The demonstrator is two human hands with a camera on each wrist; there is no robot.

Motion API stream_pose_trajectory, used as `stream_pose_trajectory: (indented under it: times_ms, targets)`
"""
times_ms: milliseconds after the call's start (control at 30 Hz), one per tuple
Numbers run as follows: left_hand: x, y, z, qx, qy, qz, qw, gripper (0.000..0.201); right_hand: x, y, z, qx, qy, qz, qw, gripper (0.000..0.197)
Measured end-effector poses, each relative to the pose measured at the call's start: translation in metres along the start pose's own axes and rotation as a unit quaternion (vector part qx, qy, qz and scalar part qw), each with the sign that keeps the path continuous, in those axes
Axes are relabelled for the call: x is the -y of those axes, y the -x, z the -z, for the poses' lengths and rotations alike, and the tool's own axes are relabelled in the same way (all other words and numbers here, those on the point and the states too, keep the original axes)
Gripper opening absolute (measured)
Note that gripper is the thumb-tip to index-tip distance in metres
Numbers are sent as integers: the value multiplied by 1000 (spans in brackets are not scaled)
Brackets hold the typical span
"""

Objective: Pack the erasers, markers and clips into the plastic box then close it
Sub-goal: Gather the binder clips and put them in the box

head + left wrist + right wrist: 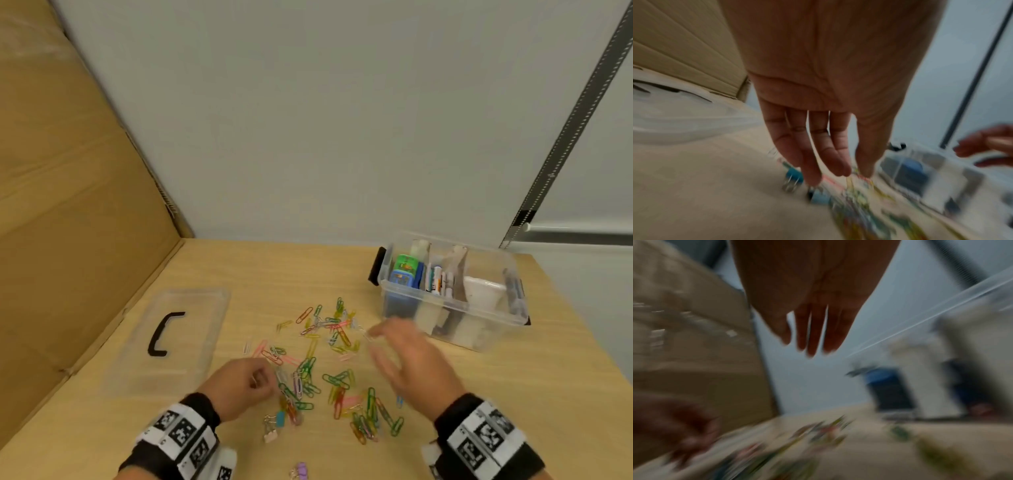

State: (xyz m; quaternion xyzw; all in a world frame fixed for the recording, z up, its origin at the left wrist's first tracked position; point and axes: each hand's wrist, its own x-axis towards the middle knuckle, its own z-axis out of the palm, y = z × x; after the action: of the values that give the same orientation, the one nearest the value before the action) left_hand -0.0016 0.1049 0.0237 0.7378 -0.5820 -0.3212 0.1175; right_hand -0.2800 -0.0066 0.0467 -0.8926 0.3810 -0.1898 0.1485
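— What holds it all up?

— A pale wooden table (260, 270), its left edge against a sheet of cardboard (68, 205) and its back edge against a pale wall.

— And what sits on it?

— At the back right, a clear plastic box (452, 310) without its lid. The clear lid (171, 339) lies flat at the left, black handle up, well apart from the box.

— Between them?

— A loose scatter of coloured paper clips (325, 370) across the middle, some overlapping. Near the front edge lie a few binder clips — a blue one (280, 418) beside a pinkish one (270, 437), and a purple one (301, 468) closer still.
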Motion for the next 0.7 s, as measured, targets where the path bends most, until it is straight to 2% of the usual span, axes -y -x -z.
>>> stream_pose_trajectory:
  times_ms: [33, 100, 133, 200, 300, 433, 533, 567, 600, 633, 700]
  targets:
    - [4, 2, -6, 35, 9, -7, 999, 5, 19, 2, -11, 99, -15, 31, 995, 32]
    - [10, 5, -16, 91, 13, -26, 995, 20, 46, 4, -38, 268, -31, 89, 959, 36]
    - [13, 6, -19, 107, -4, -37, 994, 23, 54, 5, -52, 322, -36, 113, 939, 39]
    - [17, 7, -22, 116, -44, -74, 990, 23, 64, 9, -75, 372, -37, 139, 917, 42]
    - [22, 6, -24, 107, -74, -131, 983, 23, 73, 14, -90, 372, -24, 120, 920, 33]
    - [26, 4, -25, 97, -104, -178, 974, 20, 76, 16, -93, 311, -51, 87, 945, 19]
    - [29, 4, -26, 95, -114, -204, 968, 19, 67, 16, -93, 267, -186, -33, 945, 10]
    - [31, 4, -26, 94, -116, -211, 966, 20, 65, 15, -92, 250, -258, -90, 929, 11]
    - [32, 3, -27, 95, -118, -213, 965, 21, 62, 14, -92, 231, -342, -147, 899, 12]
    - [34, 3, -28, 95, -118, -216, 965, 22, 61, 14, -92, 212, -431, -203, 853, 13]
    - [36, 4, -29, 95, -108, -217, 966, 24, 62, 11, -93, 178, -584, -273, 743, 17]
